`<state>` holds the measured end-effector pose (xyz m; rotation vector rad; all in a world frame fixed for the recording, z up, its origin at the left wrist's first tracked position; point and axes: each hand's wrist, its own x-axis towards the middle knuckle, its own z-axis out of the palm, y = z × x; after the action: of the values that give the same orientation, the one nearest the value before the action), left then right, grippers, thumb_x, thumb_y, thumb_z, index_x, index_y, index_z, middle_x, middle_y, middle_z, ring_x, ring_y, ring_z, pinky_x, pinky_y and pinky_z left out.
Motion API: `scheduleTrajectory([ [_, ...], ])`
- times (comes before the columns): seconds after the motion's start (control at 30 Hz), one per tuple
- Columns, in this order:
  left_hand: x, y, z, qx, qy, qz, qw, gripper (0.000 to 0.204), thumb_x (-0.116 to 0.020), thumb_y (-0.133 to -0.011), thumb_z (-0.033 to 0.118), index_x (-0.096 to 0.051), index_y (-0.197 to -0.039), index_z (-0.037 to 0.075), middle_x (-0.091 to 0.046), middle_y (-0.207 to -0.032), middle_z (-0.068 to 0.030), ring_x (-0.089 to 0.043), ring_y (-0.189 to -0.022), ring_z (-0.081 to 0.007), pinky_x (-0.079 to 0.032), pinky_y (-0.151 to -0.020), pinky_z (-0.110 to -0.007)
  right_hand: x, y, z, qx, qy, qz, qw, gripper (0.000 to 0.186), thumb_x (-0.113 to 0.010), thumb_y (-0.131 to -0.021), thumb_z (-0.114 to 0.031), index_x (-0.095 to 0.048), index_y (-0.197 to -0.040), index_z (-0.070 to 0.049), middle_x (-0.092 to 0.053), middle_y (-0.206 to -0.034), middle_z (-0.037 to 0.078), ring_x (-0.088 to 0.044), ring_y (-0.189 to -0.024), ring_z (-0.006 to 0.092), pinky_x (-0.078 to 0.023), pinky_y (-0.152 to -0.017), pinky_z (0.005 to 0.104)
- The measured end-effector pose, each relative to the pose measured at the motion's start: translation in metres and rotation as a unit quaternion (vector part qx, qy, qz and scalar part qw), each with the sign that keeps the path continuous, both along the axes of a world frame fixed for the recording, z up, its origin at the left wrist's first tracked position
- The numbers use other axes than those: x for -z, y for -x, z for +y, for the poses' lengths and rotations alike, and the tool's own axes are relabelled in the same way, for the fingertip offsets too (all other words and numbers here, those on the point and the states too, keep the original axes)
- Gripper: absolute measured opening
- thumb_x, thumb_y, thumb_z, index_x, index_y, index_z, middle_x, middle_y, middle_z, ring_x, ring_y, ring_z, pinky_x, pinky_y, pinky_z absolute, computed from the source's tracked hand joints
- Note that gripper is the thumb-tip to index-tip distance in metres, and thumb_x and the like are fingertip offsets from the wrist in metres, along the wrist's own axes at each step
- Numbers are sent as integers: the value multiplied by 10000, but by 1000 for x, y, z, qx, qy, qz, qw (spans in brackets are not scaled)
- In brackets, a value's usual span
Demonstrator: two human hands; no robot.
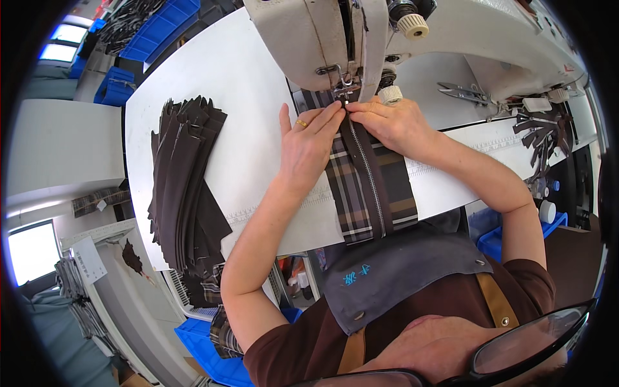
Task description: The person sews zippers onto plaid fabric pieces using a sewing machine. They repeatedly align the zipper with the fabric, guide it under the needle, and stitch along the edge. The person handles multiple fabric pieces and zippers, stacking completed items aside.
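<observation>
A dark brown zipper point(365, 168) with a metal chain lies on plaid fabric point(345, 209) under the presser foot point(342, 89) of a white sewing machine point(290, 35). My left hand point(313, 145) rests on the work left of the zipper, fingers stretched out, little finger apart and fingertips touching the tape beside the foot; it wears a gold ring. My right hand point(390, 129) pinches the zipper at its upper part, close to the needle area, with thumb and index finger. The fingertips of both hands nearly meet there.
A pile of dark brown strips point(184, 180) lies left on the white table point(248, 122). Scissors point(464, 92) and cloth scraps point(541, 132) sit at the right of the machine. Blue bins point(113, 86) stand back left; another blue tray point(554, 219) is below the table's right edge.
</observation>
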<state>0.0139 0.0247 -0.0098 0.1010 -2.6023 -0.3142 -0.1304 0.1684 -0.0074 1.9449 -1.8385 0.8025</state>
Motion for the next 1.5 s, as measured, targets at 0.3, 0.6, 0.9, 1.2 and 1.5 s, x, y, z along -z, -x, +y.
scheduleTrajectory([
  [0.3,-4,3,2,-6,3,-10,1000,186,-576,-830,90,-641,-1004,110,-615,-1133,45,-572,-981,-160,-224,-1017,-566,-3,1,3,-1,-41,-35,999,202,-658,-736,-115,-630,-922,-41,-636,-1053,55,-586,-867,220,-490,-731,326],
  [0.6,-7,-2,-1,4,-58,-45,997,228,-547,-845,89,-608,-1063,113,-596,-1157,28,-542,-1068,-193,-216,-1001,-617,-4,-6,2,39,-60,7,997,278,-666,-762,-138,-627,-1020,-43,-619,-1123,52,-574,-937,216,-462,-783,339],
  [0.9,-39,-132,-63,-255,120,-39,959,125,-609,-820,103,-653,-936,101,-670,-939,-19,-561,-1089,-243,-250,-993,-586,-6,-4,3,33,-45,50,997,270,-669,-779,-137,-633,-1025,-31,-615,-1141,43,-557,-1008,235,-430,-811,349],
  [1.2,-62,-177,-138,-292,-452,104,837,167,-713,-782,94,-704,-916,-6,-684,-822,-39,-585,-718,-69,-458,-693,-200,-5,-2,3,24,-52,1,998,280,-673,-779,-142,-639,-1030,-21,-618,-1144,48,-549,-1045,254,-450,-870,359],
  [1.5,-45,-174,-132,-305,-323,95,891,177,-725,-764,125,-716,-917,38,-664,-973,-47,-595,-828,-106,-450,-763,-226,-3,-4,2,22,-44,-15,999,266,-665,-792,-135,-645,-1035,-27,-626,-1135,45,-562,-1033,252,-456,-871,356],
])
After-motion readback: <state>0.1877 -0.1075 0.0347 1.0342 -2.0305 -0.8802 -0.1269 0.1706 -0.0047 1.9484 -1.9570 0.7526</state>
